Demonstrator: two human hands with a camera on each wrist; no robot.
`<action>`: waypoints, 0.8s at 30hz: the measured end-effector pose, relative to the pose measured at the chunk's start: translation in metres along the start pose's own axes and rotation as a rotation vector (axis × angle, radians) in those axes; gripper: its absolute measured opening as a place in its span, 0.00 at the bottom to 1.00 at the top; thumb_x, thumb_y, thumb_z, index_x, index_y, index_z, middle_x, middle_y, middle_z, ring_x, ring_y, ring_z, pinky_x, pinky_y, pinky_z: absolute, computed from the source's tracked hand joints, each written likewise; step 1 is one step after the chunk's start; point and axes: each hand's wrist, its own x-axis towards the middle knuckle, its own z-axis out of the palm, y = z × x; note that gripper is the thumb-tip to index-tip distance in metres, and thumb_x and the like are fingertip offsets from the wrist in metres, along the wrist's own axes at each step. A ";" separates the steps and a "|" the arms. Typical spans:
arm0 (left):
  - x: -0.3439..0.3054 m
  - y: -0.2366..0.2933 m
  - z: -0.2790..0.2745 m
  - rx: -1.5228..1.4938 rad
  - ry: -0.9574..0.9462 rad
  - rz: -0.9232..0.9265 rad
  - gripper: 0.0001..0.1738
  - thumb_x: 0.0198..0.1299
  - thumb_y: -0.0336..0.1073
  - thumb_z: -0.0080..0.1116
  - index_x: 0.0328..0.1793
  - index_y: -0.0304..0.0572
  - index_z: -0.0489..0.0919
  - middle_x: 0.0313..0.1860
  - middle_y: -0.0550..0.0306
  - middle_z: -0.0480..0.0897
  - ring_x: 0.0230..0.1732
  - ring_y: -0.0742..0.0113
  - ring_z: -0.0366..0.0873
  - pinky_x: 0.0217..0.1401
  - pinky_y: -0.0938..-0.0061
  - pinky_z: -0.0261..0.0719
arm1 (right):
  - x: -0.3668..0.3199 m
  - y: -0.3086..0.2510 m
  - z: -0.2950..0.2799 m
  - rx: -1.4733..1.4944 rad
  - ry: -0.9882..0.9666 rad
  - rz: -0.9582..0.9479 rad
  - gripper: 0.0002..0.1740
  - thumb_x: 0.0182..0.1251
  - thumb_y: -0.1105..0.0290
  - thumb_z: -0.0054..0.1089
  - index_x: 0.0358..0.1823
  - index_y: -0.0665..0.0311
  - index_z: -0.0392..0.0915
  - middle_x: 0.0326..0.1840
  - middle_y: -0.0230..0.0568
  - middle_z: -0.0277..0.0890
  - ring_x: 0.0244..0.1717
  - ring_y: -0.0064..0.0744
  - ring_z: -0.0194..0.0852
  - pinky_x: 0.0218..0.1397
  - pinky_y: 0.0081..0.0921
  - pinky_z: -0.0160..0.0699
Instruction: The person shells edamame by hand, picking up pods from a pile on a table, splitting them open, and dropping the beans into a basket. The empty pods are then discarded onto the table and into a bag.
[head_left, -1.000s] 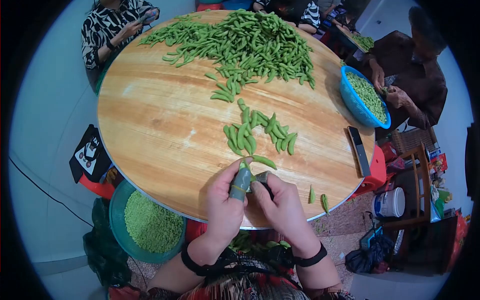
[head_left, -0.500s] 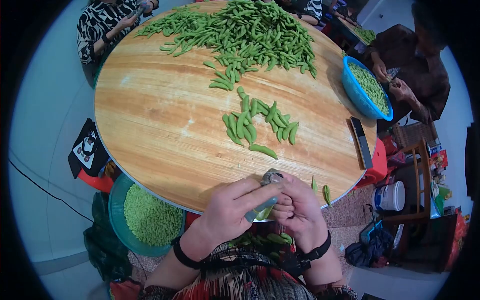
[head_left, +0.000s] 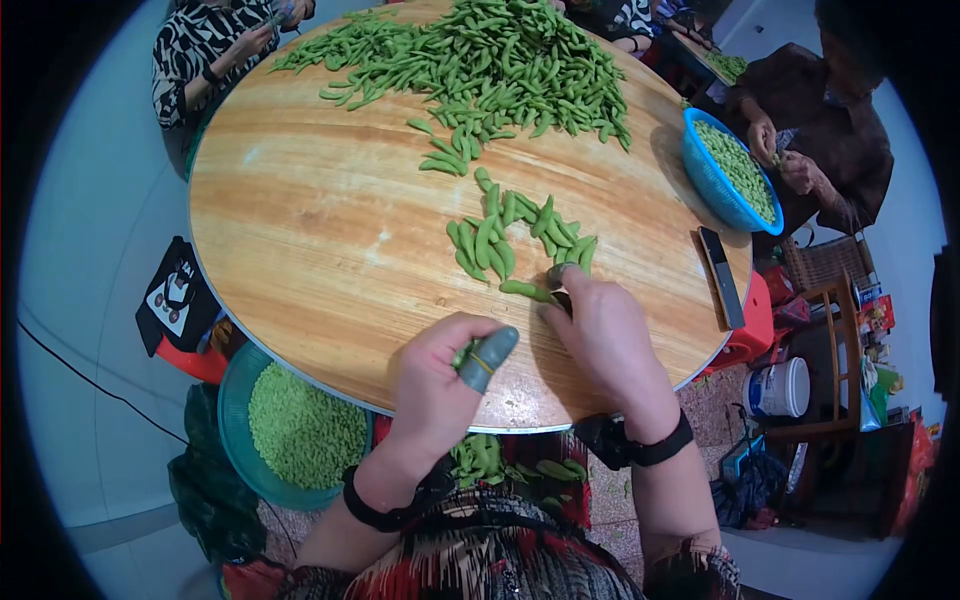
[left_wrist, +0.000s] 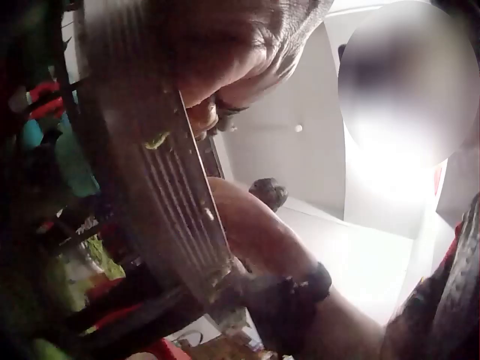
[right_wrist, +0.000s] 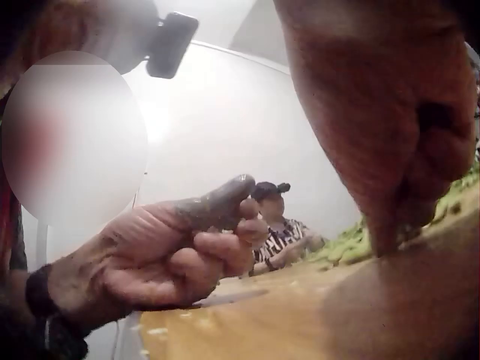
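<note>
1. Bean pod (head_left: 522, 289): laid singly on the bench (head_left: 310, 230), just nearer the wearer than a loose cluster of pods (head_left: 485, 240).
2. Right hand (head_left: 620, 330): held out over the bench, fingertips placed at the pod's right end. Whether the pod is pinched cannot be told. A grey cover is worn on one fingertip.
3. Left hand (head_left: 430, 385): held well apart from the right, above the near bench edge. Fingers curled; a green piece (head_left: 462, 352) is held between thumb and fingers, mostly hidden. Thumb is covered by a grey-green sleeve (head_left: 495, 352), bound with a yellow band.
4. Large pile of pods (head_left: 530, 80): heaped at the far side.
5. Blue basin (head_left: 706, 188): set at the right edge, filled with shelled beans. Phone (head_left: 720, 278) is laid near it.
6. Teal basin (head_left: 232, 425): placed below the bench at left, also filled with shelled beans.
7. More pods (head_left: 480, 456) are seen below the near edge.
8. Person in dark clothing (head_left: 825, 140): seen beside the blue basin, both hands brought together.
</note>
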 end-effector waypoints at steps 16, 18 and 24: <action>-0.004 0.010 -0.001 -0.580 -0.050 -0.315 0.10 0.53 0.22 0.57 0.43 0.34 0.80 0.34 0.61 0.81 0.27 0.82 0.71 0.22 0.86 0.64 | -0.049 -0.012 -0.008 1.352 -0.509 0.243 0.14 0.74 0.64 0.38 0.37 0.64 0.70 0.21 0.23 0.62 0.21 0.12 0.53 0.22 0.12 0.53; -0.003 0.016 0.002 -0.632 0.023 -0.328 0.08 0.54 0.23 0.57 0.41 0.35 0.80 0.32 0.60 0.80 0.22 0.86 0.65 0.19 0.91 0.55 | -0.054 -0.003 -0.004 1.416 -0.550 0.210 0.14 0.74 0.64 0.38 0.38 0.65 0.71 0.21 0.23 0.62 0.20 0.12 0.51 0.22 0.12 0.52; -0.006 0.017 0.008 -0.146 0.038 -0.178 0.04 0.54 0.25 0.58 0.36 0.34 0.79 0.31 0.60 0.79 0.26 0.80 0.72 0.23 0.87 0.66 | -0.054 -0.009 -0.006 1.411 -0.602 0.249 0.13 0.73 0.65 0.40 0.39 0.65 0.71 0.21 0.24 0.62 0.18 0.10 0.50 0.19 0.09 0.49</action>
